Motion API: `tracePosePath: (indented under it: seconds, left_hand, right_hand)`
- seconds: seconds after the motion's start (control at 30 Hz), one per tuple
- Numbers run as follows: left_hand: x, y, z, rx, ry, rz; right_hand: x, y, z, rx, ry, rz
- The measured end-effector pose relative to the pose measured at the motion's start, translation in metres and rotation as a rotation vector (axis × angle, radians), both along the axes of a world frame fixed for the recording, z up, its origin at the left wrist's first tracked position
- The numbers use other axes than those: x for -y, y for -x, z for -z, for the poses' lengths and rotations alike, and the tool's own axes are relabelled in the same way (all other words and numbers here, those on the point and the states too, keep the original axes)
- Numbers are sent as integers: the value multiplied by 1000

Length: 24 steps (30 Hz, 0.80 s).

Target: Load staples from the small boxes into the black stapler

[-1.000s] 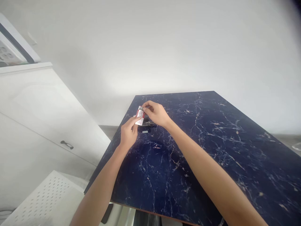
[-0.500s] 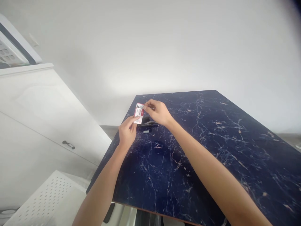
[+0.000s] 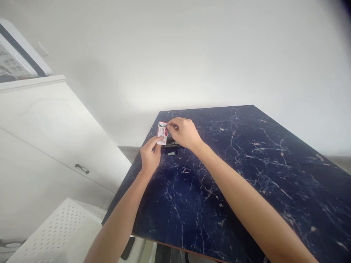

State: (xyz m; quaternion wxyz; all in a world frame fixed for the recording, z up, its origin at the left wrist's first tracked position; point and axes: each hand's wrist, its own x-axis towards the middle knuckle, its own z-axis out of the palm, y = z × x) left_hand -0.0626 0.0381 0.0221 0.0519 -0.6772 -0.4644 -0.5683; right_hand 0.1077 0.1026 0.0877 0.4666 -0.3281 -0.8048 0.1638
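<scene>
Two bare hands work above a blue marble-patterned desk (image 3: 170,204), near its left edge, toward the far left corner. The left hand (image 3: 150,155) grips one small white-and-red box (image 3: 162,132) firmly, thumb flat across its printed front. The right hand (image 3: 186,133) has its thumb and forefinger narrowed to a pinch at the box's upper right corner (whether they hold anything, I cannot tell). Just below the box, on the desk, are one black object (image 3: 172,145), partly hidden by the hands, and one small pale grey bar (image 3: 171,153).
</scene>
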Motion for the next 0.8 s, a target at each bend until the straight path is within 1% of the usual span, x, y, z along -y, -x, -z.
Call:
tracePosePath:
  seconds: [0.07,0.1,0.13,0.17,0.23,0.33,0.43,0.53,0.6,0.63,0.73,0.77,0.8]
  left_hand:
    - [-1,0,1,35,23,3]
    - [-1,0,2,48,34,8]
    - [-1,0,3,57,39,14]
    - [-1,-1,4,60,37,20]
    - [-1,-1,4,44,19,31]
    - [0,-2,5,0,-13,42]
    - [1,-3,4,-3,-27,38]
    - [0,-3,5,26,-4,32]
    - [0,-3,6,64,23,36]
    - [-1,-3,6,92,42,43]
    - [-2,-4,6,209,114,89]
    - [-2,-4,5,241,136,110]
    - [-2,-4,4,263,157,132]
  right_hand:
    - [3,2,-1,24,-45,25]
    - [4,3,-1,7,-41,33]
    - [4,3,-1,-30,-6,37]
    - [3,4,-1,-83,60,37]
    - [-1,4,1,-205,244,8]
    - [-9,6,8,-370,495,-117]
    - [-11,10,10,-531,652,-255]
    - [-7,12,6,-626,771,-324]
    - [-4,10,2,-614,779,-342]
    - [-4,8,1,-581,744,-343]
    - [-7,0,2,-413,542,-304]
    - [-9,-3,4,-373,497,-293]
    - [-12,-5,5,-355,481,-291]
